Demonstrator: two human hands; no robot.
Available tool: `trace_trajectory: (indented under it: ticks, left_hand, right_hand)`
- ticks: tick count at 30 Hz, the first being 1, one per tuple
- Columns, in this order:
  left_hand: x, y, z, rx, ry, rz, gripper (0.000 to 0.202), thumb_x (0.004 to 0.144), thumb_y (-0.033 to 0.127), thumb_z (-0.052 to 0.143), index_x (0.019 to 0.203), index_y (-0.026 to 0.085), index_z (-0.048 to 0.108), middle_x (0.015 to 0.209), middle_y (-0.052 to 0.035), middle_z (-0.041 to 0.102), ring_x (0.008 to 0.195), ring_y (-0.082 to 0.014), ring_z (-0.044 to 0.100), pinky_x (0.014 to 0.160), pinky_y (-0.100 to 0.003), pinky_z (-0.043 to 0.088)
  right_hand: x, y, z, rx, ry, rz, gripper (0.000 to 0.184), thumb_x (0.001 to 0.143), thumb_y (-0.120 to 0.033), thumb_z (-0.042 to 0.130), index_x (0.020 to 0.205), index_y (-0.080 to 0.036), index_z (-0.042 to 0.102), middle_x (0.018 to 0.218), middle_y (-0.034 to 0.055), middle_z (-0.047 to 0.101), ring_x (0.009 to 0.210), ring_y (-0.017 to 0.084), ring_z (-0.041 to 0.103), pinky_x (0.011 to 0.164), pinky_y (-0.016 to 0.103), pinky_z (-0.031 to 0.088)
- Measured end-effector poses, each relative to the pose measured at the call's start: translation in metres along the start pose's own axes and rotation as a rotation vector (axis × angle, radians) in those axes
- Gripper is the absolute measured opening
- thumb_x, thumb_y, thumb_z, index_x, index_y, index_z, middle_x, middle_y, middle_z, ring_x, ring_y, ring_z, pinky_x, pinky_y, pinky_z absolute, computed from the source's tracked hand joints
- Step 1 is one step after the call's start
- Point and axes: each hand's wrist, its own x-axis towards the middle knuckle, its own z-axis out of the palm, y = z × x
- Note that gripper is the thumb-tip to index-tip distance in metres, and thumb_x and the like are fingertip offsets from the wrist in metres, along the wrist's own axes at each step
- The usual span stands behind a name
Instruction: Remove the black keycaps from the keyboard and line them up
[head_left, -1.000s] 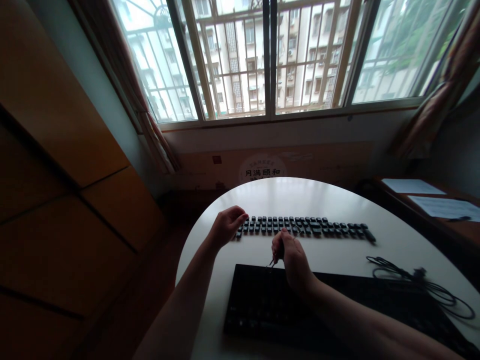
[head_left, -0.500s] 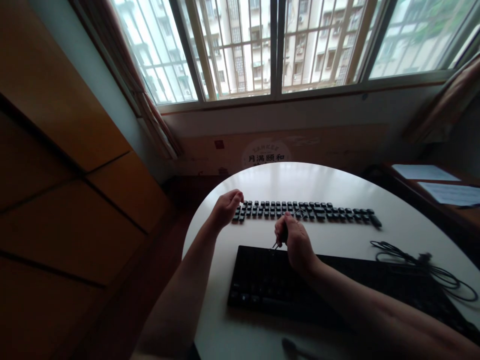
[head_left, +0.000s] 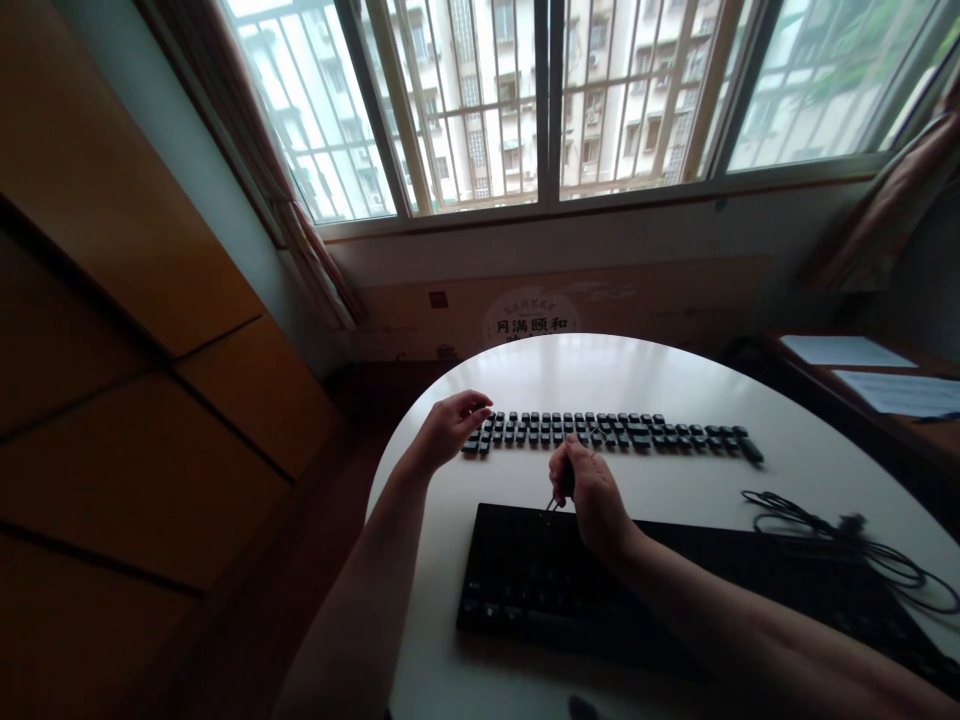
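Note:
A black keyboard [head_left: 525,590] lies on the round white table [head_left: 600,370] in front of me. Behind it, several loose black keycaps [head_left: 622,432] are laid out in rows. My right hand [head_left: 589,495] is closed around a keycap puller [head_left: 559,492], whose wire end points down at the keyboard's far left edge. My left hand [head_left: 450,428] hovers at the left end of the keycap rows, fingers curled, fingertips pinched at the endmost keycaps. Whether it holds a keycap is too dark to tell.
A coiled black cable [head_left: 847,545] lies at the table's right side. A wooden desk with papers [head_left: 862,365] stands to the right. Orange cabinets [head_left: 112,300] line the left wall. A barred window [head_left: 540,100] is ahead.
My left hand stayed at the left end of the keycap rows, its fingers shifting slightly. My right hand kept the puller over the keyboard's upper left. The view tilted a little.

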Motion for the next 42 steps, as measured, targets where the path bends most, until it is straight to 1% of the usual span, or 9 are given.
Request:
trace_trajectory:
  ticks: [4, 8, 12, 16, 21, 27, 32, 37, 42]
  left_hand:
    - [-0.002, -0.002, -0.006, 0.082, 0.009, 0.010, 0.030, 0.089, 0.039, 0.058, 0.106, 0.017, 0.070, 0.072, -0.0008, 0.062, 0.059, -0.0125, 0.054, 0.057, -0.023, 0.044]
    - [-0.003, -0.003, -0.008, 0.110, 0.044, -0.013, 0.032, 0.086, 0.038, 0.062, 0.111, 0.018, 0.064, 0.081, -0.0026, 0.068, 0.062, -0.0140, 0.059, 0.060, -0.025, 0.048]
    - [-0.004, -0.002, -0.010, 0.134, 0.039, -0.019, 0.022, 0.083, 0.036, 0.067, 0.095, 0.019, 0.064, 0.084, -0.0038, 0.070, 0.070, -0.0172, 0.065, 0.064, -0.027, 0.050]
    - [-0.005, 0.003, -0.008, 0.237, -0.063, 0.011, 0.016, 0.080, 0.032, 0.068, 0.089, 0.019, 0.066, 0.078, -0.0020, 0.068, 0.069, -0.0179, 0.065, 0.064, -0.027, 0.048]
    - [-0.006, 0.009, 0.006, 0.426, -0.167, 0.042, 0.012, 0.074, 0.024, 0.070, 0.087, 0.021, 0.069, 0.085, -0.0033, 0.066, 0.076, -0.0203, 0.062, 0.069, -0.029, 0.046]
    - [-0.011, 0.012, 0.022, 0.524, -0.403, -0.041, 0.020, 0.067, 0.015, 0.069, 0.085, 0.025, 0.073, 0.076, -0.0018, 0.066, 0.074, -0.0225, 0.062, 0.066, -0.028, 0.043]
    - [-0.012, 0.014, 0.022, 0.557, -0.442, -0.073, 0.024, 0.067, 0.019, 0.070, 0.089, 0.026, 0.074, 0.078, -0.0020, 0.068, 0.077, -0.0238, 0.063, 0.067, -0.029, 0.043]
    - [-0.010, 0.016, 0.020, 0.563, -0.536, -0.095, 0.028, 0.069, 0.026, 0.072, 0.096, 0.026, 0.074, 0.083, -0.0013, 0.069, 0.080, -0.0220, 0.064, 0.066, -0.026, 0.043]
    - [-0.009, 0.011, 0.012, 0.500, -0.505, -0.117, 0.026, 0.069, 0.027, 0.071, 0.095, 0.024, 0.074, 0.082, -0.0013, 0.067, 0.076, -0.0198, 0.062, 0.063, -0.024, 0.041]
  right_hand:
    - [-0.001, -0.003, 0.002, -0.012, 0.010, 0.015, 0.050, 0.090, -0.059, 0.048, 0.058, -0.021, 0.048, 0.051, -0.0033, 0.044, 0.043, 0.010, 0.038, 0.042, 0.024, 0.032]
    - [-0.001, -0.003, 0.003, -0.011, 0.020, 0.028, 0.049, 0.089, -0.060, 0.049, 0.058, -0.021, 0.049, 0.050, -0.0036, 0.043, 0.043, 0.011, 0.037, 0.042, 0.024, 0.031]
    - [-0.001, 0.000, 0.003, -0.018, 0.011, 0.035, 0.049, 0.088, -0.060, 0.048, 0.059, -0.021, 0.049, 0.049, -0.0043, 0.042, 0.042, 0.011, 0.036, 0.041, 0.025, 0.030]
    - [-0.001, 0.002, 0.004, -0.013, 0.000, 0.023, 0.049, 0.089, -0.059, 0.049, 0.059, -0.021, 0.049, 0.048, -0.0046, 0.041, 0.042, 0.011, 0.036, 0.041, 0.024, 0.030]
    - [-0.001, 0.002, 0.004, -0.012, -0.011, 0.007, 0.049, 0.088, -0.060, 0.051, 0.059, -0.021, 0.049, 0.048, -0.0050, 0.040, 0.042, 0.010, 0.034, 0.041, 0.024, 0.029]
    - [-0.002, 0.000, 0.004, -0.046, -0.032, -0.032, 0.051, 0.087, -0.062, 0.052, 0.058, -0.020, 0.050, 0.048, -0.0051, 0.039, 0.042, 0.010, 0.034, 0.042, 0.024, 0.028]
    - [-0.003, 0.003, 0.003, -0.050, -0.052, -0.045, 0.051, 0.089, -0.061, 0.050, 0.059, -0.020, 0.049, 0.050, -0.0050, 0.039, 0.044, 0.010, 0.034, 0.043, 0.025, 0.029]
    - [-0.004, 0.000, 0.004, -0.059, -0.062, -0.059, 0.052, 0.088, -0.062, 0.051, 0.057, -0.021, 0.048, 0.050, -0.0048, 0.039, 0.044, 0.011, 0.034, 0.044, 0.025, 0.030]
    - [-0.004, 0.000, 0.003, -0.071, -0.063, -0.051, 0.053, 0.088, -0.062, 0.051, 0.056, -0.021, 0.048, 0.051, -0.0045, 0.039, 0.045, 0.011, 0.035, 0.044, 0.026, 0.031]
